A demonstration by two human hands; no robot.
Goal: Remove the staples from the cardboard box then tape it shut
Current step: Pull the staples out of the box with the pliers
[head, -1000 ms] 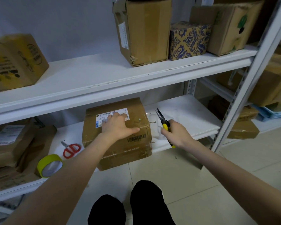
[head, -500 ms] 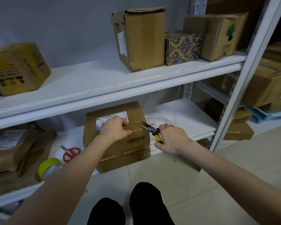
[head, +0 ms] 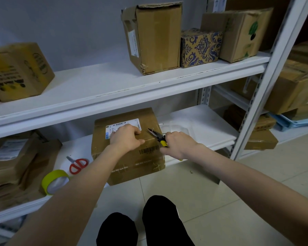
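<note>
Right hand [head: 179, 145]: fingers clenched around the yellow-handled pliers [head: 157, 136], nose pointing up-left at the top of the box.
Pliers' nose: at a staple [head: 151, 129] near the box's right edge; whether it has bitten cannot be told.
Left hand [head: 126, 139]: fingers curled, pressing down beside the shipping label [head: 122, 126], gripping nothing.
Cardboard box [head: 128, 148]: on the lower shelf [head: 203, 125], its front overhanging the edge.
Technique, as judged: grip the staple low, pull straight along its legs, and keep the left hand's weight on so the overhanging box does not tip.
Waiting: yellow tape roll [head: 54, 181] and red scissors [head: 77, 165], left of the box.
</note>
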